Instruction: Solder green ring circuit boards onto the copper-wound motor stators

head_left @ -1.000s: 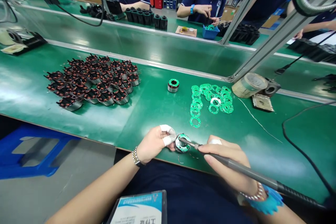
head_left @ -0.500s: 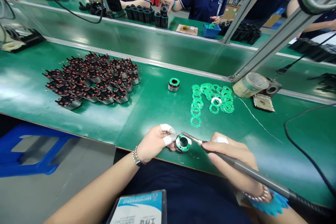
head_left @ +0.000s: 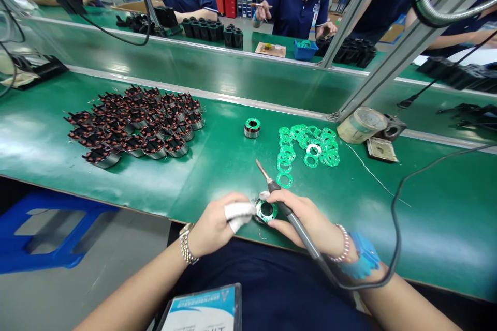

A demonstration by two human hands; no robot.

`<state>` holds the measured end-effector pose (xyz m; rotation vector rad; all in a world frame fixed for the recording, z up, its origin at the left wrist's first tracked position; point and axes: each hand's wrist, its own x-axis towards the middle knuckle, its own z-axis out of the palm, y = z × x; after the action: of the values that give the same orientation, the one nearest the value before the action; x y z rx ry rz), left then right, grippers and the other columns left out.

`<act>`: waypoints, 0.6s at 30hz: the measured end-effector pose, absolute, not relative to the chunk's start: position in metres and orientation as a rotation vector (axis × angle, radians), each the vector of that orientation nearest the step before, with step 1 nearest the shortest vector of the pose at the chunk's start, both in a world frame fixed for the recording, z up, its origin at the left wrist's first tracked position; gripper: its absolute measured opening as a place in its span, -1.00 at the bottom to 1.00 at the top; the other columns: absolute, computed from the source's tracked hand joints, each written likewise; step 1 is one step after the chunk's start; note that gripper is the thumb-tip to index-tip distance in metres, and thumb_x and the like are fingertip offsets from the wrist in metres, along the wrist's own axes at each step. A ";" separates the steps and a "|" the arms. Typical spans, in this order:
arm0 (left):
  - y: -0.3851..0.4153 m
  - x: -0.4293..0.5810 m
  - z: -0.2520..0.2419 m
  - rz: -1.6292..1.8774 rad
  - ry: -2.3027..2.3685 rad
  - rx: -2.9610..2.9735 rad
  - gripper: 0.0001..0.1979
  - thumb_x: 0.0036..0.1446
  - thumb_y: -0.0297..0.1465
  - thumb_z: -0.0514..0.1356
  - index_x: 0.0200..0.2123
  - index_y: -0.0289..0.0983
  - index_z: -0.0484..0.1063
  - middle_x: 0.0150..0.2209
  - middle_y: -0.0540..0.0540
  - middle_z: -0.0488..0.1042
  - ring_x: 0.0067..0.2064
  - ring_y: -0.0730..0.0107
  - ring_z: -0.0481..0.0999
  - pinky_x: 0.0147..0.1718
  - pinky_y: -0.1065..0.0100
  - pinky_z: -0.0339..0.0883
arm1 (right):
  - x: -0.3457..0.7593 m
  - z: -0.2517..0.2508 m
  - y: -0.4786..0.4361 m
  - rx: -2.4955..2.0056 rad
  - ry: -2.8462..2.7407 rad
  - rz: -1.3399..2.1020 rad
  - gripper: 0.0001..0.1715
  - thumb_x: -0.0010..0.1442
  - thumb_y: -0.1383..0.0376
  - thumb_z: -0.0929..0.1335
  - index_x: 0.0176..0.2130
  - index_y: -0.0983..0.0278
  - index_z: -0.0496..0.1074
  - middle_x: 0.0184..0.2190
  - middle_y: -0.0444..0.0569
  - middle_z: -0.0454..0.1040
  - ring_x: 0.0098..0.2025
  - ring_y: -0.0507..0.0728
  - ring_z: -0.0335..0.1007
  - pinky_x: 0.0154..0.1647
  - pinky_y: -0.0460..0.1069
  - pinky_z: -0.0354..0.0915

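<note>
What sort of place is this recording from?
Most likely a factory assembly line for small motors or electronics: a soldering iron in hand, rows of copper-wound stators and green ring-shaped circuit boards on a long green bench, and a co-worker in a navy polo shirt.

Nothing legible — print on the badge card (head_left: 200, 310) (too blurred).

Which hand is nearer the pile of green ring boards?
Right: the right hand, gripping the soldering iron, sits just below the green ring boards. The left hand is farther away, below and left of them.
</note>
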<state>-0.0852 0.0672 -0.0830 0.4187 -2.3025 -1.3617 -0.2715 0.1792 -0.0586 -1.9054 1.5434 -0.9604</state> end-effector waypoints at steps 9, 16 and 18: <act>0.079 -0.095 -0.077 -1.935 -1.955 0.731 -0.91 -0.03 -0.42 0.22 -0.50 -0.33 0.40 -0.47 -0.04 0.40 -0.44 0.46 0.40 -0.40 0.41 0.34 | -0.257 -0.070 0.191 -1.871 1.757 -1.126 -0.55 0.07 0.36 0.35 -0.04 0.22 0.19 -0.19 0.00 0.37 -0.18 0.11 0.32 -0.18 -0.02 0.29; 0.080 -0.101 -0.076 -2.241 -1.641 0.805 -0.84 -0.10 -0.40 0.27 -0.51 -0.36 0.34 -0.49 0.01 0.34 -0.46 0.53 0.32 -0.43 0.44 0.29 | -0.245 -0.062 0.180 -1.873 1.734 -1.142 -0.76 0.12 0.43 0.27 -0.17 0.23 0.25 -0.37 -0.06 0.31 -0.32 0.08 0.23 -0.29 -0.03 0.24; 0.081 -0.099 -0.076 -2.243 -1.625 0.794 -0.83 -0.09 -0.39 0.27 -0.50 -0.36 0.35 -0.48 0.00 0.35 -0.45 0.53 0.33 -0.42 0.44 0.30 | -0.241 -0.061 0.176 -1.836 1.756 -1.155 -0.77 0.11 0.43 0.26 -0.18 0.24 0.24 -0.39 -0.07 0.28 -0.34 0.07 0.21 -0.31 -0.04 0.23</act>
<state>-0.0994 0.0811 -0.0761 0.7939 -1.6255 -2.2434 -0.2407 0.1763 -0.0615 -1.8357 1.7564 -1.1555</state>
